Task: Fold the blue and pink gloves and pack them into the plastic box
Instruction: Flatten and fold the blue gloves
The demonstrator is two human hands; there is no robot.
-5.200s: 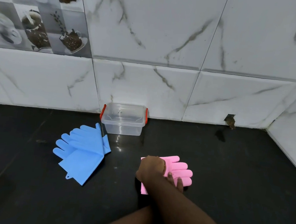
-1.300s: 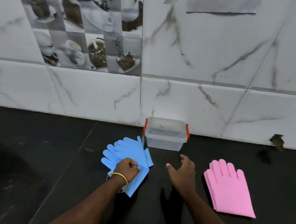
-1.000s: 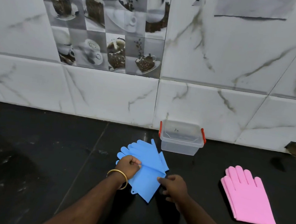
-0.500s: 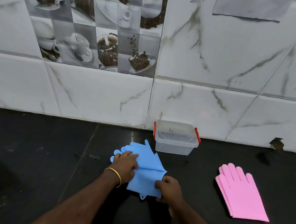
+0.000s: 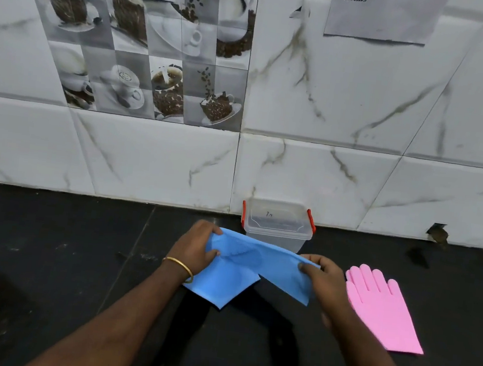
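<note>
Both hands hold the blue gloves just above the black tabletop, in front of the plastic box. The left hand grips the left end of the blue material, its fingers curled over the far edge and the thumb pressed on the near face. A gold bangle circles that wrist. The right hand pinches the right end, thumb on top and the other fingers wrapped behind. Between the two hands the blue gloves stretch as a band, with one flap hanging down on the left side and another on the right; whether the lower corners touch the tabletop cannot be told.

The plastic box is clear, with red clips at its left and right sides, and stands at the far edge of the tabletop against the marble-tiled wall. Whether a lid sits on it cannot be told.

The pink gloves lie flat on the tabletop to the right, just beside the right hand, glove tips pointing far and the cuff toward the near right.

A panel of coffee-cup tiles fills the wall's upper left, and a sheet of paper is stuck at its upper right.
</note>
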